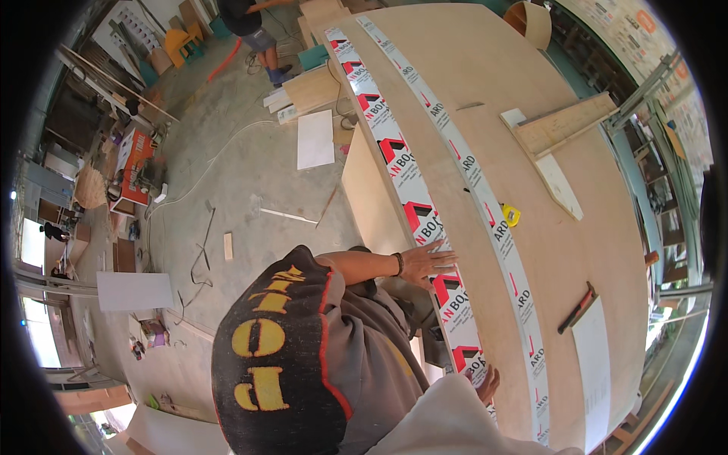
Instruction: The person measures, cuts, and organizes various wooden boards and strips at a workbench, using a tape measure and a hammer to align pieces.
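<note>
A long white strip with red and black print (400, 165) runs along the near-left edge of a large plywood-coloured tabletop (546, 265). My left hand (427, 263) lies across this strip, fingers stretched out flat over its printed face. Lower down, my right hand (487, 385) is at the same strip, its fingers bent around the strip's edge; my pale sleeve hides part of it. To the right, a second, narrower printed strip (485, 201) lies lengthwise on the tabletop, apart from both hands.
A yellow tape measure (510, 215) sits beside the narrower strip. Farther right are a red-and-black hand tool (578, 307), a white sheet (591, 364) and a wooden board piece (565, 125). Cables and offcuts litter the concrete floor (250, 182); another person (254, 34) stands at the far left.
</note>
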### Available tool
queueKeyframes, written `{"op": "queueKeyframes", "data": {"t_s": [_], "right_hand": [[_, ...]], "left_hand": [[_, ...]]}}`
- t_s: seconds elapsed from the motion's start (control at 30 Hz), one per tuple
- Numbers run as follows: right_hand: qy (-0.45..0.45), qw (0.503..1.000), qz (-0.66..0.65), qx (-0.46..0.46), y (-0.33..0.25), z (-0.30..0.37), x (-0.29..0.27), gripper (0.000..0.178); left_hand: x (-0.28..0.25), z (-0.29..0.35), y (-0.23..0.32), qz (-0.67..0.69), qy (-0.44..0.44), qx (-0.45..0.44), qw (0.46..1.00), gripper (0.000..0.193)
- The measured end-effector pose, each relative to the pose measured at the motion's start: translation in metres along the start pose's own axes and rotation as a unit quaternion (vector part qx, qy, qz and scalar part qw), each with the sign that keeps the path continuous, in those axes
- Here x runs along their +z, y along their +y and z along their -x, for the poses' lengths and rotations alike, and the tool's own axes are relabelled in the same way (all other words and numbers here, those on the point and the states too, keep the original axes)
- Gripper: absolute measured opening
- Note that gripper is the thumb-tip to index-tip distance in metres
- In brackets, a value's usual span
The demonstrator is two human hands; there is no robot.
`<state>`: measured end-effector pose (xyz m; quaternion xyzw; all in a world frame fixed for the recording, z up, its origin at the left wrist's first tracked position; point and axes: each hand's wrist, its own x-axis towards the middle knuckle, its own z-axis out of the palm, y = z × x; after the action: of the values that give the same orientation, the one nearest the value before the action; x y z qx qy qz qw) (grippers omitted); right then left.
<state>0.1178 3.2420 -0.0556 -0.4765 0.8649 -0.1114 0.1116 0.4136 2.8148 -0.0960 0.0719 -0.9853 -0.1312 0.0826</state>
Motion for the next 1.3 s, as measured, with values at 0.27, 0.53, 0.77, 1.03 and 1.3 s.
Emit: {"op": "queueKeyframes", "data": {"t_s": [0.27, 0.53, 0.77, 1.03, 1.3], "right_hand": [[0.094, 0.982, -0.092, -0.139, -0.230, -0.123, 0.070, 0.055], [0.100, 0.974, -0.096, -0.182, -0.421, -0.205, 0.121, 0.043], [0.098, 0.952, -0.133, -0.257, -0.580, -0.268, 0.157, 0.022], [-0.026, 0.956, -0.088, -0.277, -0.778, -0.383, 0.184, 0.022], [0.016, 0.936, -0.059, -0.348, -1.004, -0.557, 0.207, 0.020]], "left_hand": [[-0.022, 0.054, -0.053, 0.012, 0.077, -0.227, 0.971, 0.076], [-0.041, 0.246, -0.193, 0.023, 0.214, -0.487, 0.847, 0.072], [-0.002, 0.562, -0.230, 0.179, 0.080, -0.711, 0.676, 0.081], [0.002, 0.741, -0.175, 0.258, 0.017, -0.857, 0.446, 0.066], [0.039, 0.712, -0.230, 0.367, 0.026, -0.747, 0.553, 0.056]]}}
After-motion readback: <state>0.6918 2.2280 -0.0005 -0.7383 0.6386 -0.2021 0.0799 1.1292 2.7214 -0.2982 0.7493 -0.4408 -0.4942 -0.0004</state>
